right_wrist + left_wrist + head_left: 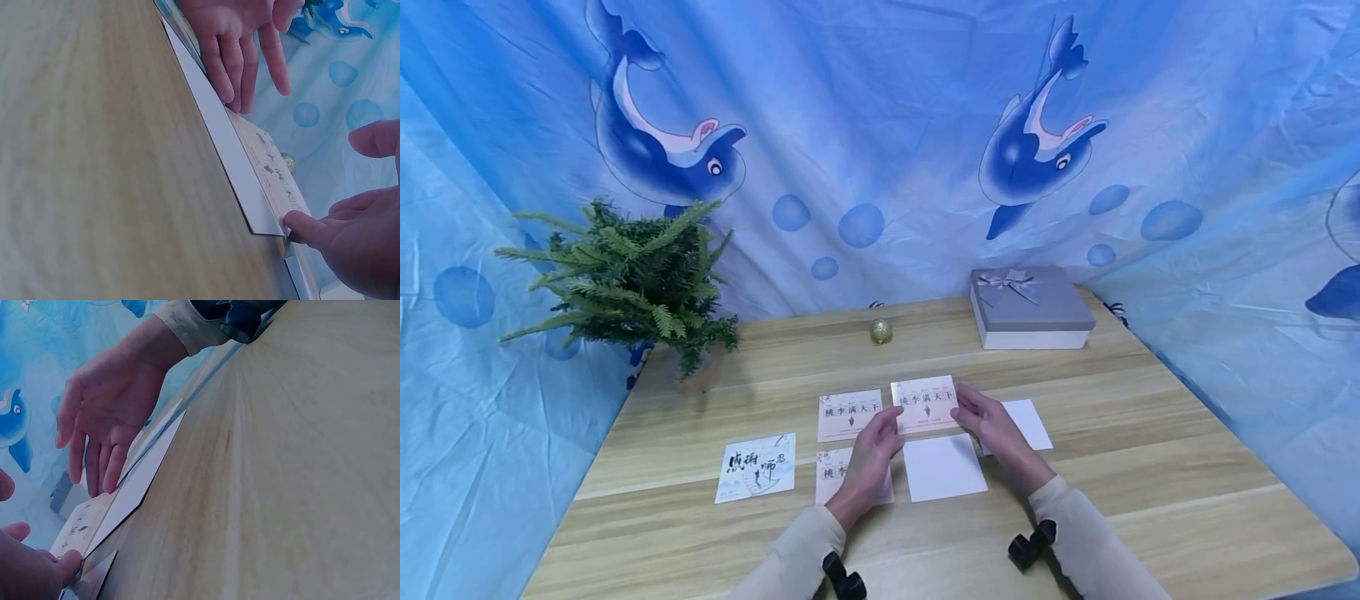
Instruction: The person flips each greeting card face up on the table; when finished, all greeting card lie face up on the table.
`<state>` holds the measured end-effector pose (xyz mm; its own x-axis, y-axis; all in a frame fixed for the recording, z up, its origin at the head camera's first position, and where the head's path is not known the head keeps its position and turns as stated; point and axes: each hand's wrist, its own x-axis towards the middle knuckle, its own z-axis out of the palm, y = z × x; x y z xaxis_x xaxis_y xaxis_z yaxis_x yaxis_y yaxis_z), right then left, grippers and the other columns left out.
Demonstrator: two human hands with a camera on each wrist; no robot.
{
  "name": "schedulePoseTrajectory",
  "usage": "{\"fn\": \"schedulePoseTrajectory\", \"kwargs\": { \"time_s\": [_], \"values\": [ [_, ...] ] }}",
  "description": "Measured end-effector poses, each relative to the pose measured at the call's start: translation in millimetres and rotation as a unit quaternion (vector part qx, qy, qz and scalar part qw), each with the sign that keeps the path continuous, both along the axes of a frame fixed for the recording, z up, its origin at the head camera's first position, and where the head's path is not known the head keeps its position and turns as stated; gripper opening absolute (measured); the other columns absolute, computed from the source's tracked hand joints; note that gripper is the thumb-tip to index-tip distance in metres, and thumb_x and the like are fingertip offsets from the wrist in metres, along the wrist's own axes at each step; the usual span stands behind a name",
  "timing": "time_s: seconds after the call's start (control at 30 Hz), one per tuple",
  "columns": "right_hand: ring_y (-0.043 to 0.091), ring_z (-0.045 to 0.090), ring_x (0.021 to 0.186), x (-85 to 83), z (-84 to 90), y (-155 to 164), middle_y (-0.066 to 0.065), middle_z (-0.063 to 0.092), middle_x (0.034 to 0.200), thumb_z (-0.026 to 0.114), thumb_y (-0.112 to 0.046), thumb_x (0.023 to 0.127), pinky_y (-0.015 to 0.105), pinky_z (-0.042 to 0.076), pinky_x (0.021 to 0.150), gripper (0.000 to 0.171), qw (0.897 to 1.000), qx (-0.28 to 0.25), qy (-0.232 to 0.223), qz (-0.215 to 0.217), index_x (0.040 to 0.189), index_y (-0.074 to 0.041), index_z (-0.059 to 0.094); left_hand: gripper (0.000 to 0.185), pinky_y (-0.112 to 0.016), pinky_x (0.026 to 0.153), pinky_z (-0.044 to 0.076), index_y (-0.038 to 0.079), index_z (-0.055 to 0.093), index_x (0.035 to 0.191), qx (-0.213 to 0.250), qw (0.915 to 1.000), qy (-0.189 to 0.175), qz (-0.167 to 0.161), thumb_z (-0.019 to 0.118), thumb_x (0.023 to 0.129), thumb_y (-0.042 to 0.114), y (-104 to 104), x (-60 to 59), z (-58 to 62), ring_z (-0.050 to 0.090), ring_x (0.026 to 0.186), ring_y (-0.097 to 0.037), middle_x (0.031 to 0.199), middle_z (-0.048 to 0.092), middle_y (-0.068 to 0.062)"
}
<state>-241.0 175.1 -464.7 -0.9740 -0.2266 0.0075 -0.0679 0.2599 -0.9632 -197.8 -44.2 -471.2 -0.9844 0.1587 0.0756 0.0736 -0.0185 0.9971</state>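
A pale pink card with dark lettering lies flat between my hands. My left hand touches its left side with fingers nearly straight. At the right side, my right hand has its fingertips at the edge, fingers extended; its palm shows in the left wrist view. Just below lies a blank white card. Left of these are two more lettered pink cards, an upper one and a lower one, the lower partly hidden by my left hand. Another white card lies partly behind my right hand.
A bluish-white card with brush lettering lies at the left of the wooden table. At the back stand a potted fir-like plant, a small gold ball and a grey gift box with a bow.
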Motion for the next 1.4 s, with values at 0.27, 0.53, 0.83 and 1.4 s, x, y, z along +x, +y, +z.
{"fn": "schedulePoseTrajectory", "kwargs": {
  "time_s": [0.27, 0.53, 0.83, 1.4],
  "values": [
    [0.033, 0.026, 0.145, -0.4, -1.4, 4.2, 0.022, 0.026, 0.158, 0.055, -0.024, 0.098, 0.045, 0.028, 0.117, 0.066, 1.000, -0.009, -0.021, 0.005, 0.151, 0.005, 0.026, 0.052, -0.047, 0.116, 0.029, -0.002, 0.043, 0.143, -0.003, 1.0000, 0.001, 0.005, 0.050, 0.091, 0.001, 0.0, 0.7, 1.1, 0.029, 0.143, -0.038, 0.154, 0.031, -0.024],
    [0.034, 0.028, 0.144, 0.3, 0.1, 5.2, 0.022, 0.025, 0.158, 0.056, -0.025, 0.097, 0.044, 0.030, 0.116, 0.069, 0.999, -0.018, -0.024, 0.011, 0.151, 0.005, 0.025, 0.052, -0.048, 0.116, 0.030, -0.002, 0.043, 0.142, 0.000, 1.0000, 0.004, 0.007, 0.050, 0.091, 0.002, 0.0, 1.6, 1.4, 0.029, 0.143, -0.038, 0.154, 0.031, -0.025],
    [0.036, 0.030, 0.143, 2.3, 2.4, 4.9, 0.024, 0.026, 0.157, 0.058, -0.019, 0.097, 0.042, 0.036, 0.112, 0.068, 0.999, -0.042, -0.022, 0.011, 0.150, 0.007, 0.026, 0.050, -0.048, 0.115, 0.032, -0.003, 0.044, 0.141, -0.008, 0.9999, 0.003, 0.013, 0.050, 0.092, 0.002, 0.7, 2.7, 1.6, 0.031, 0.142, -0.038, 0.153, 0.033, -0.025],
    [0.011, 0.063, 0.076, 66.9, 19.1, 23.6, 0.002, 0.072, 0.087, 0.064, -0.007, 0.091, 0.025, 0.053, 0.071, 0.016, 0.971, 0.180, 0.129, -0.085, 0.104, -0.001, 0.072, 0.047, -0.046, 0.099, 0.051, -0.004, 0.047, 0.138, -0.081, 0.9964, -0.017, -0.015, 0.050, 0.093, 0.007, -8.0, 61.2, 31.0, 0.051, 0.126, -0.042, 0.142, 0.047, -0.028]
  ]
}}
